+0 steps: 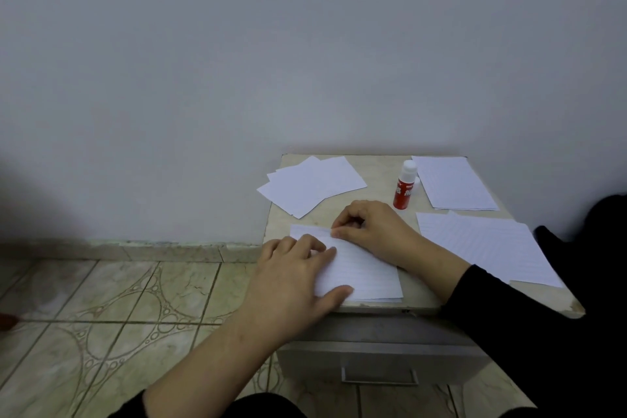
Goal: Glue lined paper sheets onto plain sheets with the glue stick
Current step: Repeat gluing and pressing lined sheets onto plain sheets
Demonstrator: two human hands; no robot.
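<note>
Your left hand lies flat with straight fingers on the near left part of the lined sheet, and your right hand pinches its far edge. The sheet's long axis runs from far left to near right, on the table's front edge. It looks white, faintly ruled, over a plain sheet. The glue stick stands upright just behind your right hand, so I judge this hand is nearer to it.

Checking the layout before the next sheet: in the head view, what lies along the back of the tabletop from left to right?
Fanned plain sheets → glue stick, standing upright → stack of lined sheets. The sheet under both hands sits nearer the front edge, so I leave it out.
</note>
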